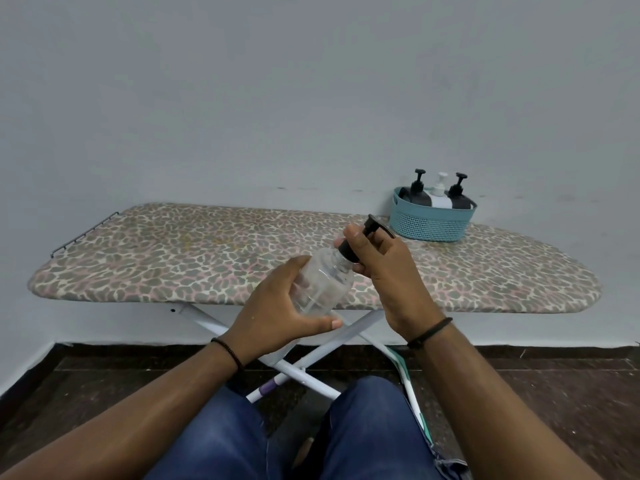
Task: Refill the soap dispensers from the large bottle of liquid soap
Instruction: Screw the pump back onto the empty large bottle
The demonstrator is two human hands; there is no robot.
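Two bare hands work a clear soap dispenser [322, 284] in front of an ironing board [207, 258], just above the board's near edge. Nearest the camera, below the board, are the seated person's knees in blue jeans [221, 441], with dark floor [554, 393] on either side. The left hand [277, 318] wraps the see-through bottle from below, fingers curled behind it and thumb laid across its base, holding it tilted with its neck pointing up and to the right. The right hand [384, 268] clamps fingers and thumb around the black pump cap [356, 247] at the bottle's neck; whether the cap is screwed tight or loose cannot be told. The bottle looks empty or nearly so. Each wrist wears a thin dark band [429, 332].

Under the board, white crossed legs [311, 362] stand on the floor. The board's top carries a leopard-print cover and a wire rest [83, 233] at its left end. Toward the board's far right corner sits a teal woven basket [429, 223] holding three more pump bottles, upright and close together: two black dispensers [417, 192] flanking a white dispenser [440, 194]. Behind the board rises a plain pale wall [277, 98].
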